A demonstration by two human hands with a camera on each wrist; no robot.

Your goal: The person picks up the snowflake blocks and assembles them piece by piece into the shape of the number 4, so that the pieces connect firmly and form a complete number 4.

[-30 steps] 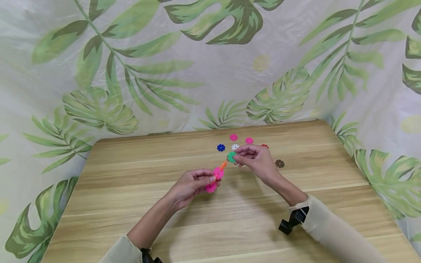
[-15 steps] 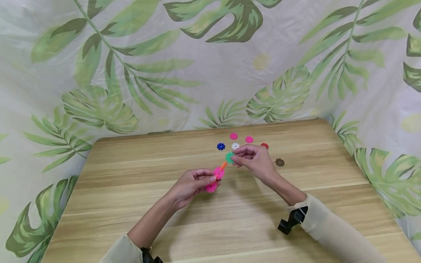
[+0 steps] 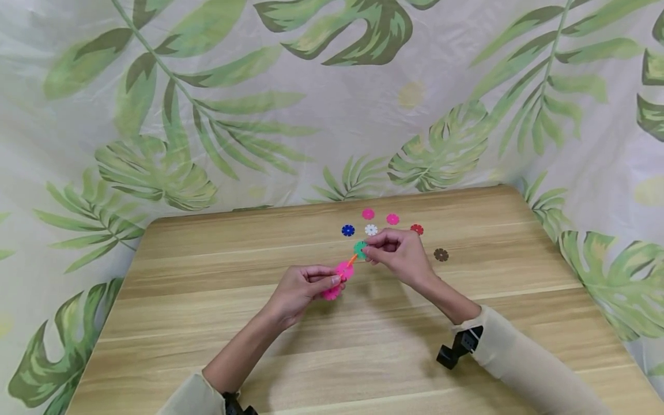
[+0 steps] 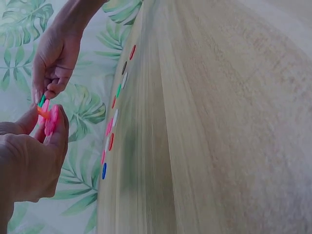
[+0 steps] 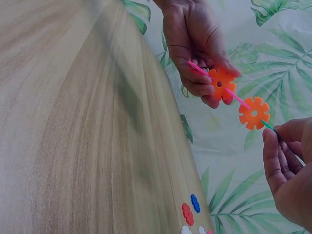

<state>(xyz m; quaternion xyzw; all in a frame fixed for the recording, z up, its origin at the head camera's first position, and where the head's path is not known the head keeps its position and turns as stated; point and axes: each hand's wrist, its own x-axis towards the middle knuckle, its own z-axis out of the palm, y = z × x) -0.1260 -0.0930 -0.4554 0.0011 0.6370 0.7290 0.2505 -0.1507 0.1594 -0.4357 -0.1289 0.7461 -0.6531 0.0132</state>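
Above the wooden surface [image 3: 207,288], we hold a pink-and-orange chain [image 3: 346,266] of notched discs running toward one o'clock, steadied by the left hand [image 3: 298,293], its grip a narrow pinch. Our right hand [image 3: 404,259], grip equally narrow, pinches a green disc [image 3: 358,249] at the chain's far end, where the right-wrist view shows its edge meeting the outer orange disc [image 5: 247,108]; whether the two have locked, we cannot tell. By our reading, the step in hand is joining green to orange, and the next move calls for squaring the edges and pressing straight in while the left side holds firm. Our left forearm [image 3: 241,349] extends from between seven and eight o'clock; our right forearm [image 3: 453,300] slants from four, its hand pointing toward nine. Loose on the surface, measured from green, lie a blue disc [image 3: 345,232] at eleven, a white disc [image 3: 373,228] at one, a red disc [image 3: 418,231] between two and three, and a brown disc [image 3: 438,257] at three.
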